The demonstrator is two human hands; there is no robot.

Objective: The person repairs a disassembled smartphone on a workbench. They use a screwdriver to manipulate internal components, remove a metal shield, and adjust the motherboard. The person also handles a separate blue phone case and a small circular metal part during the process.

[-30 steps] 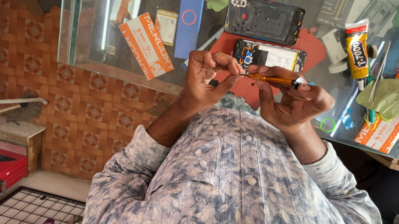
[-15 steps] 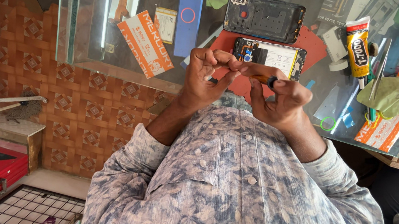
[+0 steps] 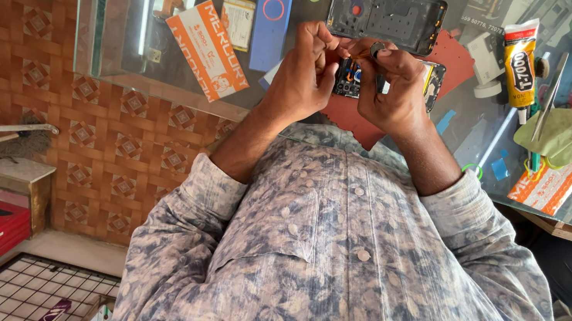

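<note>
Nearest me is my patterned shirt (image 3: 349, 289), both forearms reaching out over the glass bench (image 3: 160, 76). My left hand (image 3: 304, 81) pinches the edge of the opened phone (image 3: 351, 78) to steady it flat on the red mat (image 3: 452, 61), while my right hand (image 3: 392, 89) is closed on a small tool pressed into the phone's insides; I cannot make out its tip. Just beyond lies the removed back cover (image 3: 386, 15), parked close. The glue tube (image 3: 521, 61) and green cloth (image 3: 569, 132) sit off to the right.
</note>
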